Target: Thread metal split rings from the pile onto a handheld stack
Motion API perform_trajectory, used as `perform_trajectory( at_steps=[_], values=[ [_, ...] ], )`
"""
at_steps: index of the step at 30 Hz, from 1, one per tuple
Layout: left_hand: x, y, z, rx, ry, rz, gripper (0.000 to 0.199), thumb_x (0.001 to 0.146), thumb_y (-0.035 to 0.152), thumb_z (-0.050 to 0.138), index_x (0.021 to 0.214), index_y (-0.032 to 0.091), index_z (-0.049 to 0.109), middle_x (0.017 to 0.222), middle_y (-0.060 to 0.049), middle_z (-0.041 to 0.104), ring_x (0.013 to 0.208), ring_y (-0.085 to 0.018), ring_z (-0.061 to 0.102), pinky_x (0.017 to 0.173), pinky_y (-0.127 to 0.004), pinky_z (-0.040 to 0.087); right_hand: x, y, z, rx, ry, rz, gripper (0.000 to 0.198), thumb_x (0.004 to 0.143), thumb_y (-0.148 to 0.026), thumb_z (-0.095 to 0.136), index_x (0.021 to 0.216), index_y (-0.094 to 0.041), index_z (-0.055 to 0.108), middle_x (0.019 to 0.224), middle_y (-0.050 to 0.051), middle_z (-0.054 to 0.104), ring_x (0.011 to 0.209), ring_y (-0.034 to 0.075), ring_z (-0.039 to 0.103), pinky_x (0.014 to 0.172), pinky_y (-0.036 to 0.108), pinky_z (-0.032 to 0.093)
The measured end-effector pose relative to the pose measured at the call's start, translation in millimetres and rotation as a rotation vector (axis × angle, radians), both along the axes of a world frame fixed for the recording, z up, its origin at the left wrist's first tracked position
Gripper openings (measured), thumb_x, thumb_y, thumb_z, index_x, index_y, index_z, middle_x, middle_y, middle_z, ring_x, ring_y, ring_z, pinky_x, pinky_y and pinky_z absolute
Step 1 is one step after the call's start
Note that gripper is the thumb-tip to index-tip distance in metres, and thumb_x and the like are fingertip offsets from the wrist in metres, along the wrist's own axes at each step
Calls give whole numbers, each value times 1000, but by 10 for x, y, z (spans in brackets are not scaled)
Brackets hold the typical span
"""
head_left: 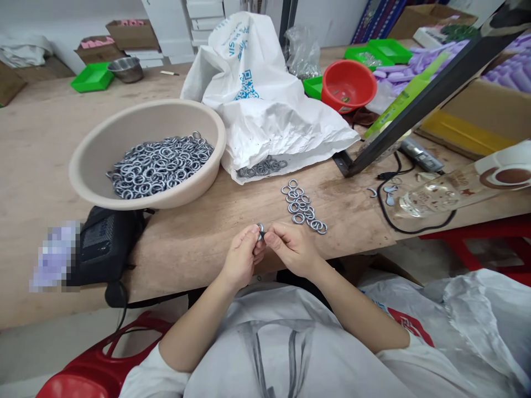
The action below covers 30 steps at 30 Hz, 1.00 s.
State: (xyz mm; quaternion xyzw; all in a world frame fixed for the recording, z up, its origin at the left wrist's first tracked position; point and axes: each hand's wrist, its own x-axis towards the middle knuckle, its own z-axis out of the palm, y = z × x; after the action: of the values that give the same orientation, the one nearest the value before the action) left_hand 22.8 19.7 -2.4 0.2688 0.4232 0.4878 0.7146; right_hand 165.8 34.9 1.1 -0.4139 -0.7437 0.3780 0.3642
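Between thumb and fingers, my left hand (241,251) pinches a grey ring (260,228) just over the table's front edge. My right hand (293,247) meets it from the other side, its thumb and finger closed at a small dark piece against the ring; I cannot make out what that piece is. A small group of loose grey rings (299,202) lies on the wood just beyond my right hand. To the left, a big beige basin (83,171) holds a heap of the same kind of rings. More rings (263,167) show at the mouth of a white sack (286,124).
A slanted black metal bar (415,105) rises at the right. Near it are a clear bottle (440,190), a cable and a red bowl (348,85). A black bag (103,243) sits left, at the table (174,254) edge. Red stools stand below.
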Motion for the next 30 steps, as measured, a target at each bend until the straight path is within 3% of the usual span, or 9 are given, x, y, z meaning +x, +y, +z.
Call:
perform_trajectory(
  at_steps=[3, 7, 11, 14, 18, 21, 23, 27, 30],
  values=[
    [0, -60, -15, 44, 28, -76, 49, 78, 56, 69, 61, 19, 41, 50, 7, 32, 43, -5, 21, 41, -19, 17, -10, 42, -47, -72, 20, 9, 50, 100, -55, 39, 67, -20, 51, 63, -1, 57, 61, 13, 52, 59, 27, 35],
    [-74, -140, 46, 160, 105, -260, 53, 83, 60, 63, 57, 18, 45, 52, 4, 36, 47, -7, 27, 45, -22, 21, 36, 192, -141, -93, -42, -174, 55, 97, -63, 36, 61, -21, 40, 54, -4, 41, 54, 12, 44, 53, 27, 27],
    [-390, 43, 351, 336, 351, 50, 43, 82, 54, 68, 62, 17, 60, 59, -1, 47, 54, -11, 38, 49, -24, 28, 244, 473, -133, -35, -159, -393, 50, 95, -63, 42, 70, -22, 54, 58, -2, 51, 59, 15, 51, 58, 28, 32],
    [-743, 339, 671, 483, 606, 251, 27, 84, 45, 69, 97, 21, 74, 71, -2, 56, 61, -13, 44, 51, -25, 29, 415, 751, -98, -3, -370, -539, 36, 89, -58, 58, 85, -23, 67, 69, 3, 64, 68, 21, 59, 61, 30, 36],
    [-1199, 727, 926, 636, 1185, 484, 28, 93, 46, 56, 104, 27, 73, 74, 1, 59, 74, -18, 55, 69, -32, 38, 463, 1018, -104, 53, -672, -488, 29, 83, -48, 69, 98, -23, 72, 100, 10, 70, 87, 27, 64, 67, 33, 40],
    [-1395, 903, 894, 549, 1591, 461, 29, 92, 49, 55, 90, 27, 73, 76, -2, 64, 99, -30, 59, 89, -44, 37, 393, 1069, -119, 33, -841, -445, 25, 88, -44, 65, 97, -23, 74, 103, 12, 68, 86, 27, 65, 66, 33, 40],
    [-1388, 928, 797, 634, 1701, 467, 25, 90, 45, 59, 91, 24, 72, 95, -5, 70, 114, -35, 56, 99, -52, 34, 353, 1068, -122, 41, -883, -427, 21, 91, -37, 60, 96, -22, 75, 104, 13, 66, 85, 26, 65, 66, 33, 40],
    [-1044, 729, 558, 994, 1596, 436, 24, 92, 35, 57, 104, 19, 70, 117, -11, 69, 115, -29, 58, 103, -47, 36, 311, 1017, -107, 56, -789, -406, 18, 91, -27, 58, 93, -19, 74, 105, 14, 65, 84, 24, 63, 68, 34, 41],
    [-692, 491, 383, 1007, 1429, 228, 23, 95, 30, 51, 102, 20, 70, 105, -10, 72, 104, -26, 61, 96, -40, 39, 208, 853, -61, -79, -325, -283, 22, 91, -38, 59, 89, -19, 71, 94, 8, 67, 83, 21, 62, 70, 32, 44]
  ],
)
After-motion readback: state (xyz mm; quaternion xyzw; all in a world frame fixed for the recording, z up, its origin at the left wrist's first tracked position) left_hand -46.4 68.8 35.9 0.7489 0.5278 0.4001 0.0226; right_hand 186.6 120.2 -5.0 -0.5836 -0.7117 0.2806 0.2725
